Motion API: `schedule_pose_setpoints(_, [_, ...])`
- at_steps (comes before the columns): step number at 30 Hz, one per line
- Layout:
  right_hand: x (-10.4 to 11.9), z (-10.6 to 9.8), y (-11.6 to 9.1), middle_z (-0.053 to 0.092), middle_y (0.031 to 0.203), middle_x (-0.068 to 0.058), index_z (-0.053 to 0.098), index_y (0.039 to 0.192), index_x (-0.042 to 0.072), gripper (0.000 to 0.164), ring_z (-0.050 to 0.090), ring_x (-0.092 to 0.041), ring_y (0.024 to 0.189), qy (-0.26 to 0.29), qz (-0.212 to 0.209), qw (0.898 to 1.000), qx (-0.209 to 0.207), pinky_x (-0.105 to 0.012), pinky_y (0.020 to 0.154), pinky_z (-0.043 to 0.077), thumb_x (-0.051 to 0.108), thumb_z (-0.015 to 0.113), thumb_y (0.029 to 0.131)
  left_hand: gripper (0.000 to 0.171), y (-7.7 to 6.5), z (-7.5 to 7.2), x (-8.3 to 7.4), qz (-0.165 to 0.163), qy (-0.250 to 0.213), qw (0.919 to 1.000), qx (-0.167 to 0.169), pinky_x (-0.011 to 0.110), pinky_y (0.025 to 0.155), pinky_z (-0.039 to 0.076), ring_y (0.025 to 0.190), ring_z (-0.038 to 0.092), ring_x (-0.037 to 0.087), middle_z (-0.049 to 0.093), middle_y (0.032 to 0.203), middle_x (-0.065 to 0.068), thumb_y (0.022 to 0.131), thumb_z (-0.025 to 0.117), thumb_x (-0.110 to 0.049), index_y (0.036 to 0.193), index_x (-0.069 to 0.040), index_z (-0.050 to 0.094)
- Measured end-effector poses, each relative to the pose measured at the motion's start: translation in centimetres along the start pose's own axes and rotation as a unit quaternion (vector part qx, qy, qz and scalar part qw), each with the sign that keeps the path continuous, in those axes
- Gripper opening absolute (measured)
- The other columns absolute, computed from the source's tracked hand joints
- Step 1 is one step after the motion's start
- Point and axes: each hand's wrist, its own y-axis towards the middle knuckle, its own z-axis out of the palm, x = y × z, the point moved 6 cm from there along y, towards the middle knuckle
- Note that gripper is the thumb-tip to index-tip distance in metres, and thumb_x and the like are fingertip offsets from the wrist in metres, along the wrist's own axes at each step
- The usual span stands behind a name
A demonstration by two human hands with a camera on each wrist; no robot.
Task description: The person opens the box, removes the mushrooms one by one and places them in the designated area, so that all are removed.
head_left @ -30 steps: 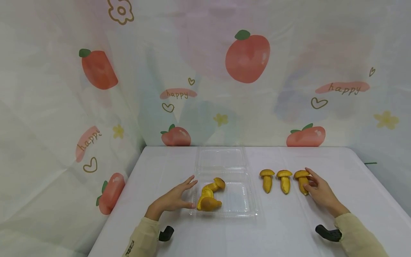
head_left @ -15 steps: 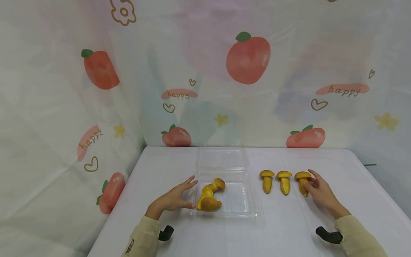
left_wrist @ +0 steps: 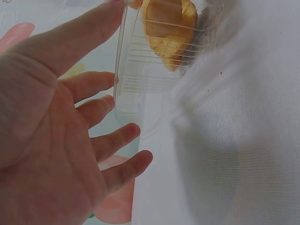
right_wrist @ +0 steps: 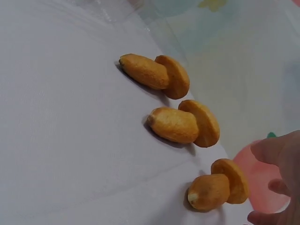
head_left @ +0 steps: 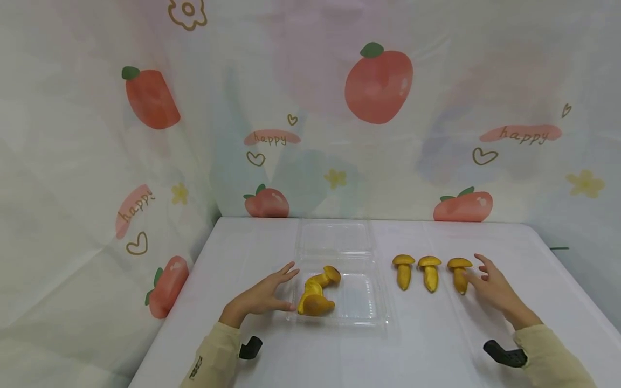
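Observation:
Three yellow-brown mushrooms lie in a row on the right of the table: the left one [head_left: 403, 272], the middle one [head_left: 430, 273] and the right one [head_left: 460, 275]. Beside the right one is my right hand [head_left: 495, 291], fingers spread and apart from it in the right wrist view. A clear plastic clamshell box [head_left: 356, 315] lies with its lid [head_left: 335, 237] folded back. Piled in its left half are more mushrooms [head_left: 317, 305]. My left hand [head_left: 259, 296] has its fingers extended, thumb and fingertips at the box's left rim; the left wrist view shows the palm [left_wrist: 51, 154].
A white cloth covers the table [head_left: 349, 355]. Behind and to the left hang fabric walls [head_left: 310, 81] printed with fruit and "happy". Dark wrist straps' ends [head_left: 504, 354] stick out beside both sleeves.
My right hand has loosened from the right mushroom and drawn back to the right, and that mushroom sits slightly farther right. My left hand and the box have stayed in place.

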Motion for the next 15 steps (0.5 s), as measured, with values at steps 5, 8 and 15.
schedule_pose_setpoints(5, [1.2, -0.3, -0.6, 0.012, 0.150, -0.050, 0.001, 0.157, -0.009, 0.080, 0.022, -0.065, 0.133, -0.003, -0.017, 0.999, -0.030, -0.078, 0.106, 0.030, 0.041, 0.040, 0.108, 0.091, 0.0, 0.0, 0.1, -0.007, 0.000, 1.0000, -0.001, 0.064, 0.123, 0.022, 0.157, 0.016, 0.039, 0.011, 0.172, 0.013, 0.087, 0.081, -0.032, 0.159, -0.009, 0.031])
schedule_pose_setpoints(8, [2.4, -0.3, -1.2, 0.014, 0.150, -0.049, 0.006, 0.157, -0.009, 0.077, 0.022, -0.065, 0.133, -0.003, -0.029, 0.998, -0.048, -0.079, 0.105, 0.031, 0.038, 0.041, 0.108, 0.091, 0.1, 0.0, 0.2, -0.007, -0.001, 1.0000, -0.001, 0.064, 0.122, 0.022, 0.157, 0.016, 0.040, 0.011, 0.172, 0.014, 0.087, 0.080, -0.033, 0.159, -0.010, 0.031])
schedule_pose_setpoints(15, [5.2, 0.5, -2.4, 0.022, 0.150, -0.046, 0.015, 0.157, -0.008, 0.070, 0.027, -0.062, 0.133, 0.018, -0.078, 0.995, -0.065, -0.077, 0.101, 0.034, 0.033, 0.045, 0.108, 0.091, 0.1, 0.0, 0.0, -0.007, 0.002, 1.0000, 0.000, 0.064, 0.123, 0.022, 0.157, 0.016, 0.040, 0.012, 0.171, 0.015, 0.087, 0.080, -0.032, 0.159, -0.008, 0.031])
